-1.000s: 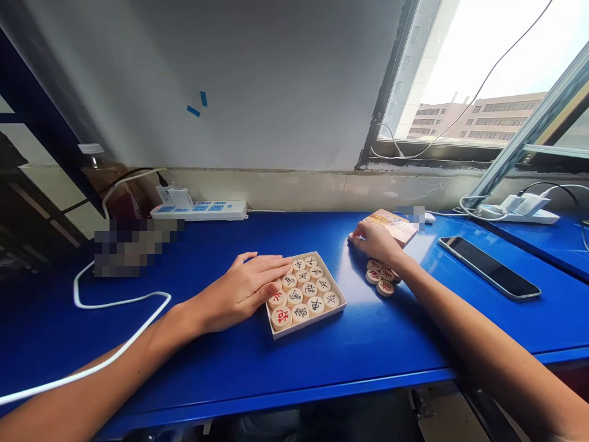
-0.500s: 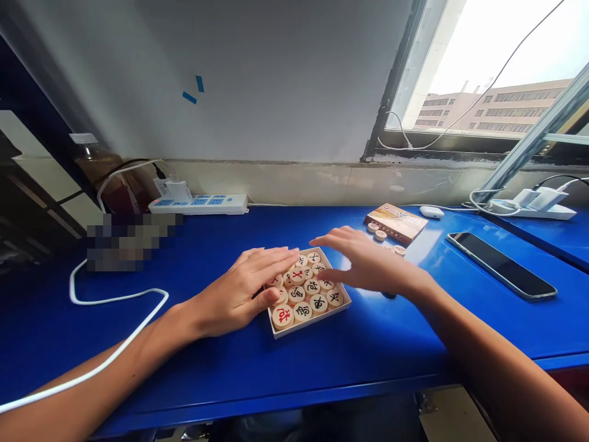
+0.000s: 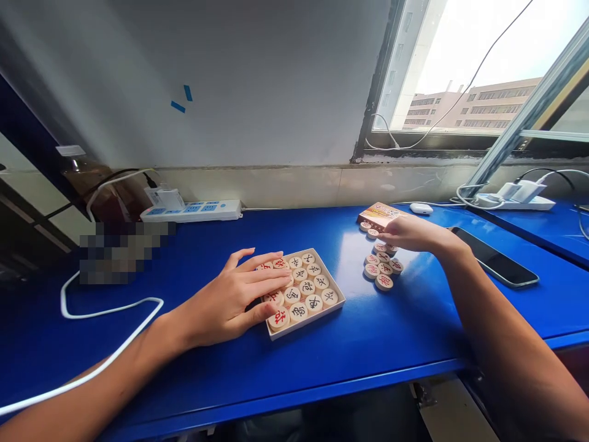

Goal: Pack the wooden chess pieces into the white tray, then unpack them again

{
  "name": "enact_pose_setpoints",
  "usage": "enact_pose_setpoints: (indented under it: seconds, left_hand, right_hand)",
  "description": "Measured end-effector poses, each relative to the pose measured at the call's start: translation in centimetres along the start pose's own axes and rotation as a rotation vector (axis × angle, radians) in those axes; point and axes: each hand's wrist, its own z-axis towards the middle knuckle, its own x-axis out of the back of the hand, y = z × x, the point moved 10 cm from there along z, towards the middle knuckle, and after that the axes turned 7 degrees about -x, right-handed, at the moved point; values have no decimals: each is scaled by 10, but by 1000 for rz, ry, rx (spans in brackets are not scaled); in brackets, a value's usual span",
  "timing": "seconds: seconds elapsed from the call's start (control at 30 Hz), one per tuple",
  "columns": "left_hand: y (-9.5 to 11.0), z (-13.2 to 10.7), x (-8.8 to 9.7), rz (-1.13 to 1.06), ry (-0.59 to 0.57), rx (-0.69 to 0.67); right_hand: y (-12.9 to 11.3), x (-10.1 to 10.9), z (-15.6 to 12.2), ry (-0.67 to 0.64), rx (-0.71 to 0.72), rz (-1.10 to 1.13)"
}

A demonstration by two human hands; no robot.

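Observation:
A shallow white box [image 3: 307, 320] on the blue desk holds rows of round wooden Chinese chess pieces with red or black characters. My left hand [image 3: 239, 294] lies over its left side, fingers outstretched and spread, resting on or just above the pieces. To the right, my right hand [image 3: 409, 233] is beside the printed box lid [image 3: 378, 213] and over the far end of a cluster of loose red-marked chess pieces [image 3: 383, 282]. Its fingers are bent and drawn together; whatever is between them is hidden. Two loose pieces sit against the lid's near edge.
A phone [image 3: 501, 261] lies right of my right hand, with a white earbud case [image 3: 421, 209] behind. Power strips [image 3: 197, 212] stand along the wall. A white cable [image 3: 115, 307] loops across the left of the desk and over my left forearm.
My right hand has moved from the box's right side over to the loose pieces near the lid, its fingers closing in. My left hand stays at the box, fingers more spread.

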Motion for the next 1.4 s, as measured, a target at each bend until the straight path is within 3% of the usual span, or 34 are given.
enact_pose_setpoints:
  seconds: [0.2, 0.33, 0.43, 0.53, 0.6, 0.67, 0.73, 0.83, 0.93, 1.0, 1.2, 1.4]
  left_hand:
    - [-1, -1, -2, -23, -13, 25]
    - [-2, -1, -1, -38, -24, 43]
    - [-1, -1, -1, -54, -20, 48]
    - [-4, -1, -2, -83, -4, 77]
    - [-6, -2, -2, -114, 25, 88]
    - [-5, -3, 0, -140, 64, 75]
    - [0, -3, 2, -147, 72, 47]
    - [19, -1, -1, -134, 2, -52]
    - [38, 1, -5, -135, -65, -148]
    - [39, 2, -4, -125, -45, -141]
    - [26, 1, -8, -37, -48, -73]
    - [18, 0, -14, 29, -95, 10]
  right_hand:
    - [-2, -1, 14, 197, -183, -42]
    - [-15, 2, 11, 235, -162, -6]
    - [-48, 18, -10, 261, 25, 125]
    - [-108, 38, -53, 292, 393, 393]
    - [-143, 40, -81, 250, 578, 410]
    - [-159, 37, -95, 202, 648, 369]
    - [-148, 38, -91, 234, 602, 338]
    - [-95, 45, -63, 329, 401, 278]
    - [-48, 29, -34, 172, 263, 185]
    - [-33, 17, -25, 48, 229, 201]
    - [-48, -8, -27, -132, 216, 182]
    - [-56, -8, -17, -26, 200, 56]
